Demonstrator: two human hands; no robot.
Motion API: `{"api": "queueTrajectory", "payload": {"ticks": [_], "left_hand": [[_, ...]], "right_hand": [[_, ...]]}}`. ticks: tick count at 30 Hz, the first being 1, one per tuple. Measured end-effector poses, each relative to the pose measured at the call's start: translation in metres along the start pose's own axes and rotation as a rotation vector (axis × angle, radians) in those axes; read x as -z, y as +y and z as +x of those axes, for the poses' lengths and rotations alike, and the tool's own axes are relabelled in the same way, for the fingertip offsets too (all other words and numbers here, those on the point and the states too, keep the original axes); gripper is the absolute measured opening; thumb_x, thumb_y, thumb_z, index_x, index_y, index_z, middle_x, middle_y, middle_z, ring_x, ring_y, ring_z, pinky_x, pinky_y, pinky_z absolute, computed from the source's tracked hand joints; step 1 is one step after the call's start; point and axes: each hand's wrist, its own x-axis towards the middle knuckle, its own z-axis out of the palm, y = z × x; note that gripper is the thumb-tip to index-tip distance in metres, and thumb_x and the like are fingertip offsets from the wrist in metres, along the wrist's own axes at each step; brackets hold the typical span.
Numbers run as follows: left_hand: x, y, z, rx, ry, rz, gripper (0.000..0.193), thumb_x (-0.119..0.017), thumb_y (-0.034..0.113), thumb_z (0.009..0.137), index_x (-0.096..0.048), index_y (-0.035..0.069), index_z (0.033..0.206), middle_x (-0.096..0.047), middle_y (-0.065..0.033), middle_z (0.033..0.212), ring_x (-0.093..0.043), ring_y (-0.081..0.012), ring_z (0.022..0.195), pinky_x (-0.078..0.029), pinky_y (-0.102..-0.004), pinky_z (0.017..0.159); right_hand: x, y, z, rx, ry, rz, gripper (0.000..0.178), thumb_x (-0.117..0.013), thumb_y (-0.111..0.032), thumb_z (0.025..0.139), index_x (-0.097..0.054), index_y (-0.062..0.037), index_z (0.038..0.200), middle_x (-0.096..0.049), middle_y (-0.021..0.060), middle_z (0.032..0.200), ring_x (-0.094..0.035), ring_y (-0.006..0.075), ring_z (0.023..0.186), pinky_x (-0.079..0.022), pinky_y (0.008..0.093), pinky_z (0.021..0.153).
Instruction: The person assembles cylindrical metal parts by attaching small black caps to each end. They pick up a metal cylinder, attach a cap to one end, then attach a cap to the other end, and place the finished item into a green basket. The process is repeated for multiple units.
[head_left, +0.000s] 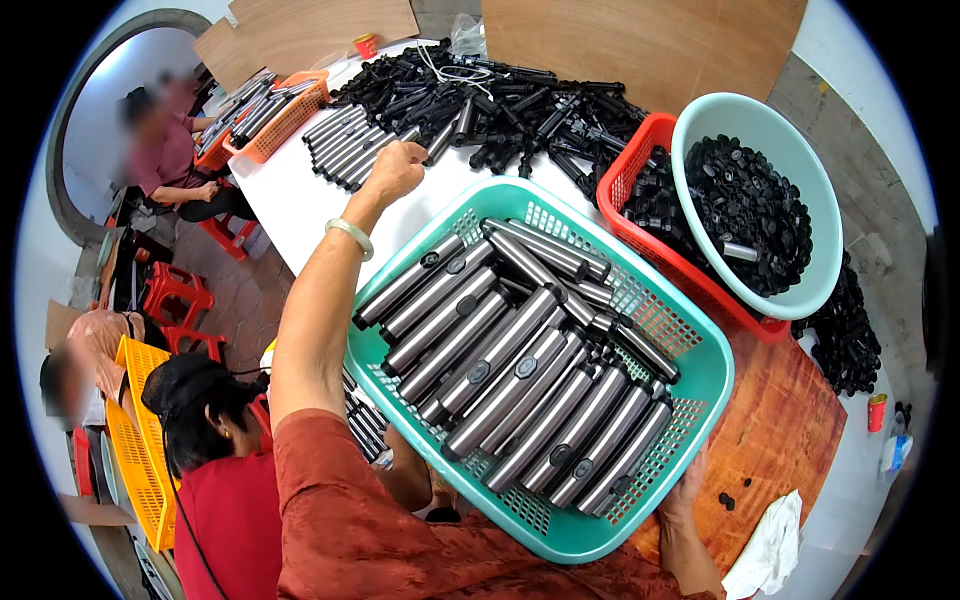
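Observation:
My left hand [397, 170], with a pale bangle on its wrist, reaches across the white table. Its fingers are curled closed around the end of a metal tube, mostly hidden by the hand, at the right side of a row of silver tubes [345, 150]. Against my body tilts a teal plastic basket [716, 400], filled with silver metal tubes [505, 355] that have black ends and dark oval pieces on their sides. My right hand [682, 492] grips this basket's right near side from outside; the rim covers most of its fingers.
Black plastic parts [500, 95] are heaped behind the row. A red basket [625, 165] and a pale green basin [822, 215] of small black pieces stand at the right. An orange basket [285, 120] holds more tubes. Close on my left sits a person in red [225, 510].

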Motion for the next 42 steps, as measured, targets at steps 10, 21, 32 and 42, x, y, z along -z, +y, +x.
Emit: {"api": "queueTrajectory", "payload": {"ticks": [10, 21, 32, 42], "left_hand": [[-0.046, -0.039, 0.047, -0.148, -0.05, 0.388, 0.029, -0.054, 0.002, 0.073, -0.065, -0.002, 0.1, -0.063, -0.026, 0.1, -0.062, -0.0394, 0.095, -0.05, -0.0431, 0.086], [-0.064, -0.031, 0.06, -0.169, -0.047, 0.495, 0.019, -0.057, 0.018, 0.078, -0.071, 0.011, 0.089, -0.065, -0.0219, 0.091, -0.063, -0.0377, 0.092, -0.05, -0.0443, 0.084], [-0.08, 0.002, 0.078, 0.245, -0.147, 0.029, 0.046, -0.062, 0.045, 0.08, -0.071, 0.0, 0.086, -0.068, -0.0154, 0.074, -0.067, -0.0242, 0.073, -0.052, -0.0354, 0.073], [-0.034, 0.001, 0.055, 0.013, 0.0, 0.081, 0.051, -0.071, 0.039, 0.071, -0.067, 0.011, 0.114, -0.068, -0.0195, 0.098, -0.067, -0.0296, 0.091, -0.05, -0.0357, 0.084]], "right_hand": [[0.014, 0.007, -0.005, -0.133, 0.134, -0.099, 0.063, -0.053, -0.045, 0.091, -0.036, -0.004, 0.136, -0.053, 0.0024, 0.113, -0.053, 0.0099, 0.094, -0.046, 0.0263, 0.08], [0.011, 0.006, -0.009, -0.133, 0.149, -0.056, 0.05, -0.059, -0.023, 0.089, -0.04, -0.0037, 0.131, -0.056, -0.0001, 0.104, -0.055, 0.0067, 0.085, -0.049, 0.0229, 0.072], [0.019, 0.018, -0.013, -0.129, 0.204, -0.17, 0.049, -0.057, -0.015, 0.088, -0.039, -0.0025, 0.132, -0.055, 0.0009, 0.109, -0.054, 0.0081, 0.088, -0.048, 0.0237, 0.075], [0.026, 0.02, -0.019, -0.11, 0.242, -0.159, 0.034, -0.052, -0.007, 0.089, -0.048, -0.0032, 0.122, -0.056, -0.0001, 0.099, -0.055, 0.0074, 0.081, -0.048, 0.0228, 0.068]]}}
